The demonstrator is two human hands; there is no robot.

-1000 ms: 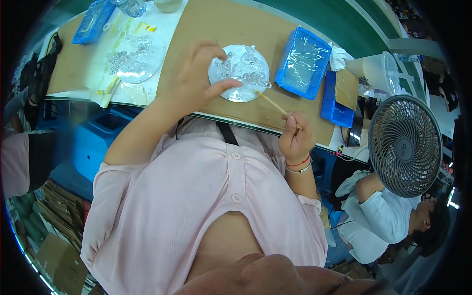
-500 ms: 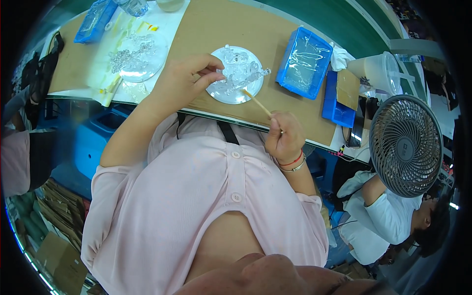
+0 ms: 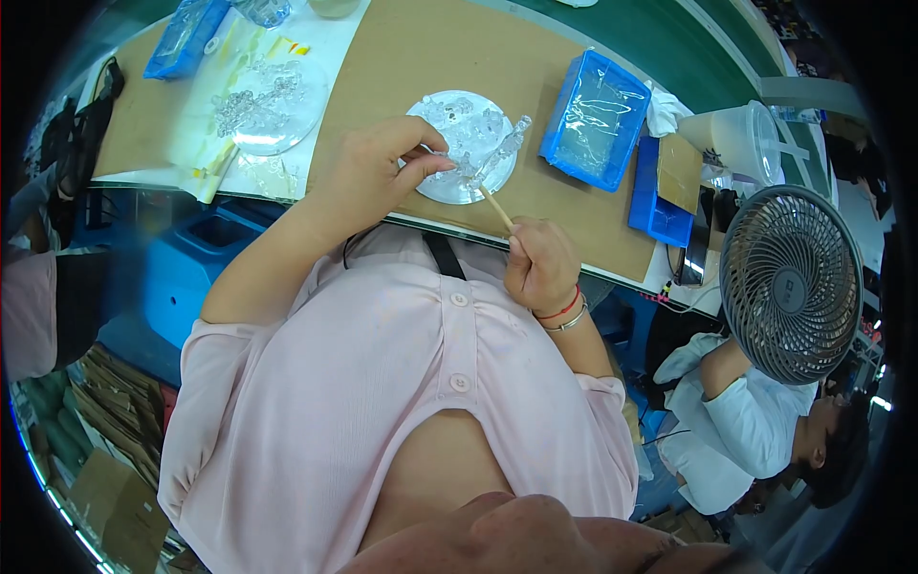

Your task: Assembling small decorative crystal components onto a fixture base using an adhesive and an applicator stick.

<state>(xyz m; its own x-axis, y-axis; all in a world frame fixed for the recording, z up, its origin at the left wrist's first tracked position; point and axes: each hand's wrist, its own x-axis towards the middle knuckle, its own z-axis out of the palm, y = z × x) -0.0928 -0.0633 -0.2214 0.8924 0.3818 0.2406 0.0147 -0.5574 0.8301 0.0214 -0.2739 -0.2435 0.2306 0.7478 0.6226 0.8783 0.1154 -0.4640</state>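
Note:
A white round plate (image 3: 442, 192) lies on the brown board in front of me, with several clear plastic pieces (image 3: 457, 120) on it. At its near left edge my left hand (image 3: 387, 167) is closed, thumb and forefinger pinching one end of a long clear plastic piece (image 3: 502, 153). This piece slants up to the right across the plate. My right hand (image 3: 543, 260), at the table's near edge, is closed around a thin wooden stick (image 3: 496, 209). The stick's far tip meets or nearly meets the clear piece near my left fingertips; exact contact is too small to tell.
Right of the plate stands a blue tray (image 3: 564, 165) with clear film, then a smaller blue box (image 3: 647, 215) with cardboard and a translucent bucket (image 3: 727, 142). A fan (image 3: 791, 287) rises at the right, near another person (image 3: 741, 411). Another plate (image 3: 273, 145) of clear pieces lies left.
My left hand has moved slightly right and nearer, bringing the long clear piece to a steeper slant. My right hand has shifted a little left with the stick.

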